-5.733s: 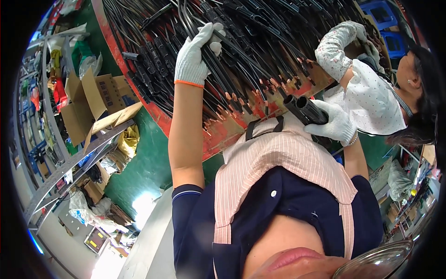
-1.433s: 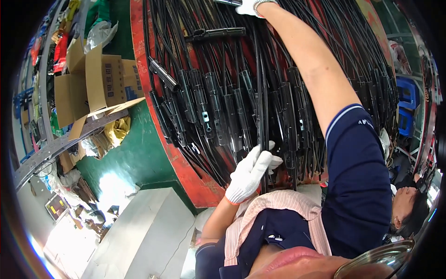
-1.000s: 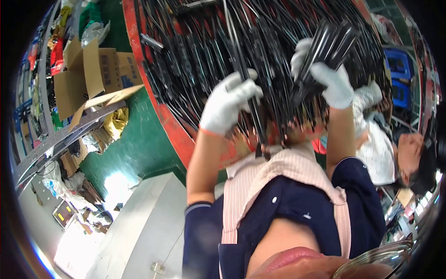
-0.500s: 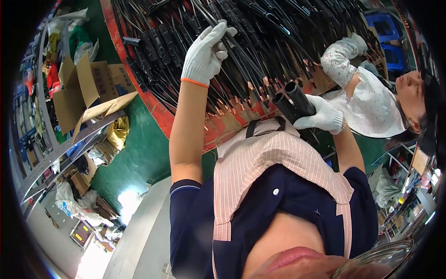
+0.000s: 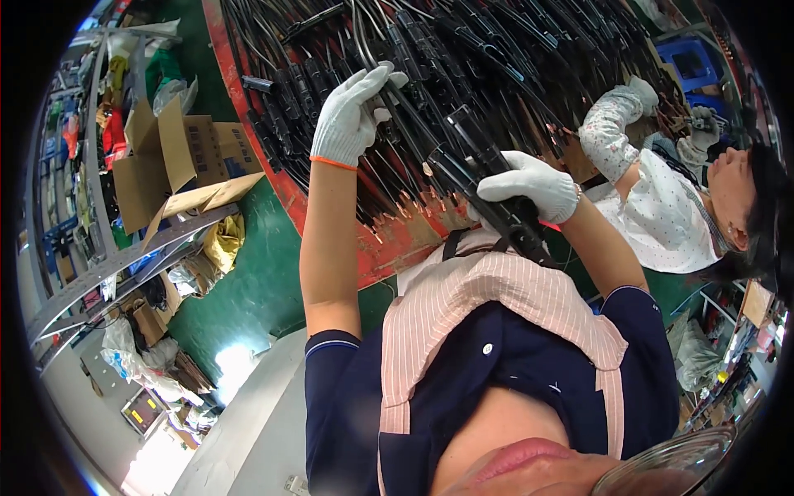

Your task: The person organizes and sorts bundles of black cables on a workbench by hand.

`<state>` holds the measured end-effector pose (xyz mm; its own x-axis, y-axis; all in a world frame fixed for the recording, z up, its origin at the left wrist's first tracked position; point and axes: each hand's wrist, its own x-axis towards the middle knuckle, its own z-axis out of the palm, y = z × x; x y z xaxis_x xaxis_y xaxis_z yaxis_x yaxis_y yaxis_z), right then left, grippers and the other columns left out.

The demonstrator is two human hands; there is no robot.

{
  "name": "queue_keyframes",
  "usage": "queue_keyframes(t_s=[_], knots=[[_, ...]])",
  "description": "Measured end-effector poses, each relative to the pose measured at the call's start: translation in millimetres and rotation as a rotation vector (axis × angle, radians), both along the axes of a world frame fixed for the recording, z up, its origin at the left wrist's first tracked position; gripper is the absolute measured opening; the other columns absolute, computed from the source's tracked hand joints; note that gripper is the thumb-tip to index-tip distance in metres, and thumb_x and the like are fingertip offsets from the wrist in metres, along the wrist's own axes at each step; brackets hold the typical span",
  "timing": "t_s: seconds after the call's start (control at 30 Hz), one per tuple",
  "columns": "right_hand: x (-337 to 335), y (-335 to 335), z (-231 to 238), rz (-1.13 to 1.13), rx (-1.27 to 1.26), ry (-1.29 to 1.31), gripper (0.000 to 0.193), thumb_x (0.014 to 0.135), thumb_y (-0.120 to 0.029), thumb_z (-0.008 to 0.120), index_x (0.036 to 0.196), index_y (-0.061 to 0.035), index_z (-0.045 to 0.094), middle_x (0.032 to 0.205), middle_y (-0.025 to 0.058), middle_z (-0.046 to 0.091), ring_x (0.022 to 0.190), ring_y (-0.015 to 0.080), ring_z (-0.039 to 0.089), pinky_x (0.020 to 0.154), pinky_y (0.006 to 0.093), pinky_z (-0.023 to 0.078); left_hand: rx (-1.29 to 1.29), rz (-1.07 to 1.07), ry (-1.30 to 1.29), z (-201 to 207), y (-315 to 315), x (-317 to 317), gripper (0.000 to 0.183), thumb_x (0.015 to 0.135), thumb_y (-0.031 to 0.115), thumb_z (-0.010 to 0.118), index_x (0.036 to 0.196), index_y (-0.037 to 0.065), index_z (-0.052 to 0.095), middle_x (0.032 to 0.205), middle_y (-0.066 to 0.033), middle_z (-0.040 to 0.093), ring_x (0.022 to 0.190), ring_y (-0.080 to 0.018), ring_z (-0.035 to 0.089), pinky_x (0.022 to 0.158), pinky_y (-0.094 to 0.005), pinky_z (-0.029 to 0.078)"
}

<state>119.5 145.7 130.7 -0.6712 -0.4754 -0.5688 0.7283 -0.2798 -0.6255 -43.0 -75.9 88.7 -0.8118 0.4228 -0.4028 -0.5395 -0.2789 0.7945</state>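
Note:
My left hand [image 5: 351, 117], in a white knit glove with an orange cuff, is closed around dark cables [image 5: 400, 101] above the red table. In my right hand [image 5: 532, 187], also gloved in white, is a pair of black plastic tubes [image 5: 447, 168], held slanting up toward the left hand. The held cables run down to the tubes' upper end; whether they go inside cannot be made out. My right fingers hide the tubes' middle. Beneath lie many black cables with bare copper ends [image 5: 411, 202] pointing toward me.
More cables and black plastic handles [image 5: 308, 83] cover the red table [image 5: 389, 248]. At the right a co-worker in a dotted white top [image 5: 662, 223] leans over the table. An open cardboard box [image 5: 192, 161] stands on a metal rack at the left. Blue plastic stools [image 5: 691, 64] are at far right.
My right hand has brought the tubes up and left, tilting them toward the cables. My left hand has moved slightly left and down, still gripping cables. The co-worker's second gloved hand now shows.

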Motion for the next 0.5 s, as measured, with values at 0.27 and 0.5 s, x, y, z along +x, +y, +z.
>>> queue_keyframes(t_s=[0.27, 0.5], knots=[[-25, 12, 14, 0.041, 0.047, 0.002, 0.041, 0.079, -0.022, 0.072, 0.109, 0.0025, 0.059, 0.086, 0.0125, 0.067, 0.071, 0.0171, 0.067, 0.063, 0.028, 0.055, 0.0, -0.059, -0.019, 9, -29, -11, 0.026, 0.096, 0.017, 0.059, 0.115, -0.001, 0.06, 0.101, -0.0137, 0.07, 0.074, -0.0102, 0.062, 0.05, -0.0179, 0.042], [-55, -17, 10, -0.098, 0.117, 0.01, 0.038, 0.084, -0.017, 0.071, 0.113, 0.0001, 0.054, 0.085, 0.0109, 0.065, 0.066, 0.0157, 0.063, 0.06, 0.0282, 0.055, -0.044, -0.148, -0.039, 4, 2, 2, 0.02, 0.092, 0.022, 0.066, 0.102, 0.006, 0.059, 0.094, -0.0085, 0.07, 0.076, -0.0095, 0.064, 0.059, -0.0199, 0.049]])
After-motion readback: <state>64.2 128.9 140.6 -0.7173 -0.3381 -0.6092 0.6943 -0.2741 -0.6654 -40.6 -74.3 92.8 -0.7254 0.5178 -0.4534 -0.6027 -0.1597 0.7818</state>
